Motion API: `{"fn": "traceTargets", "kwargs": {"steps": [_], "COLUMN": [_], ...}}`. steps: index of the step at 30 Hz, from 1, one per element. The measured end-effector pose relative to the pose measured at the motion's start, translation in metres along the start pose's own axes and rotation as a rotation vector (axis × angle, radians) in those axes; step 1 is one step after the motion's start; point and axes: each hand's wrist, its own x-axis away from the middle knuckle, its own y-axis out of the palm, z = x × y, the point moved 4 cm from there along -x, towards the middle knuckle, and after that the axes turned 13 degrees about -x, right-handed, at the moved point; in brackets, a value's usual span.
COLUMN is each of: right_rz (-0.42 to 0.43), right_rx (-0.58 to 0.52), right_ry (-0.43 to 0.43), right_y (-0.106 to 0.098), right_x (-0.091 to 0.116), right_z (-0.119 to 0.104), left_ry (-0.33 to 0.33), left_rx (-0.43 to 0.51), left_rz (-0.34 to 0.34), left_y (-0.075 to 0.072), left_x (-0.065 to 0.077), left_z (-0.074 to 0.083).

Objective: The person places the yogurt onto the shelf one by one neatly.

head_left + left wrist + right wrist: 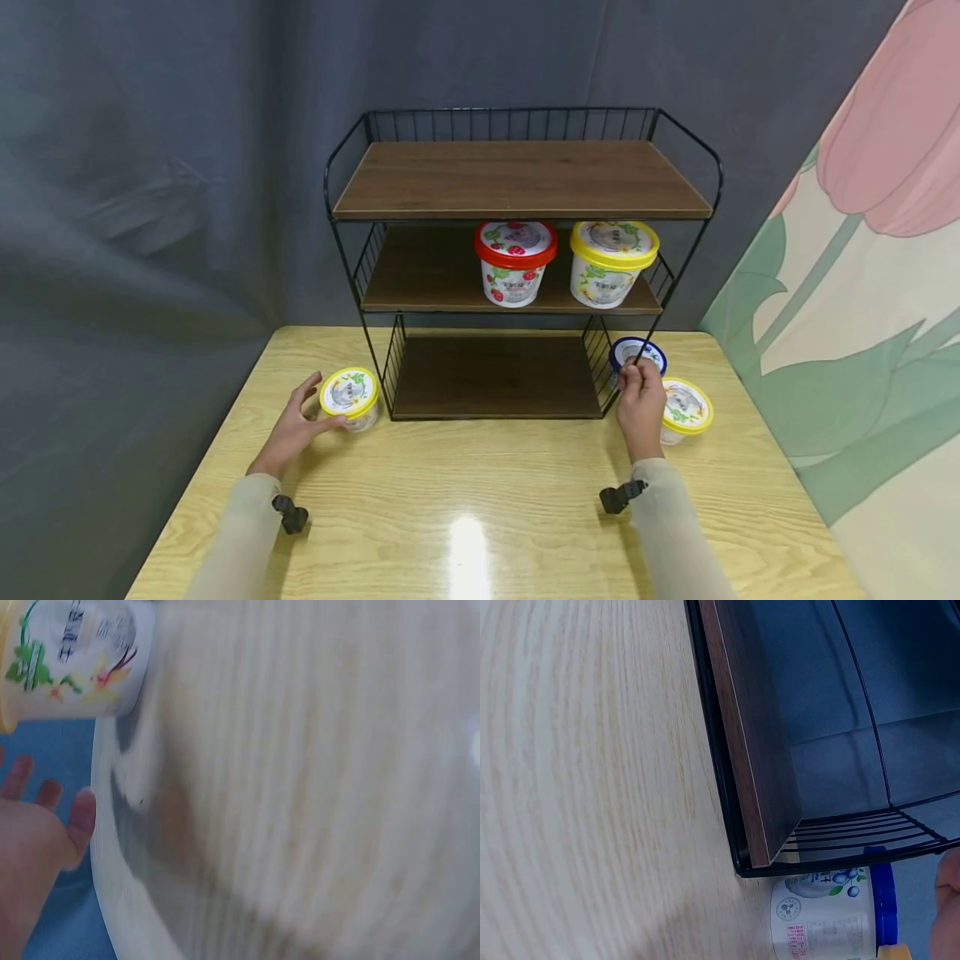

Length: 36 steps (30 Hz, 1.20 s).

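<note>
Left of a black wire shelf rack, my left hand is spread beside a small tub with a yellow lid. The left wrist view shows the tub's printed side and my loosely spread fingers apart from it. My right hand grips the rack's right front post low down, its fingers curled at the bar. Just behind that hand stands a blue-lidded tub, partly hidden by it; the right wrist view shows its blueberry print. A yellow-lidded tub stands to the hand's right.
On the middle shelf stand a red-lidded tub and a larger yellow-lidded tub. The rack stands on a light wooden table, with a dark grey curtain behind and a flower-patterned panel at right.
</note>
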Motion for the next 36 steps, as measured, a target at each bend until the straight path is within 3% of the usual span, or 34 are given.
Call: {"fn": "traceTargets", "kwargs": {"steps": [4,10,19,24,31,36], "right_rz": [-0.017,-0.016,0.002,-0.002,-0.006,0.000], "right_rx": [-0.004,0.001,0.012,0.005,0.000,-0.009], "right_ry": [-0.001,-0.008,0.010,0.025,0.009,-0.003], "right_y": [0.001,0.003,0.001,0.001,0.001,0.000], "right_x": [0.000,0.002,0.001,0.002,0.002,0.002], "right_z": [0.000,0.000,0.000,0.001,0.002,0.002], "left_ry": [0.026,-0.010,-0.035,-0.069,-0.069,-0.060], "left_rx": [0.005,0.015,0.142,0.160,0.065,-0.029], "left_rz": [-0.049,-0.068,0.093,0.134,0.121,0.152], "left_y": [-0.004,-0.002,0.017,0.024,0.027,0.025], "left_x": [-0.001,0.000,0.001,0.003,0.005,0.006], "left_z": [0.003,0.001,0.009,0.011,0.013,0.015]}}
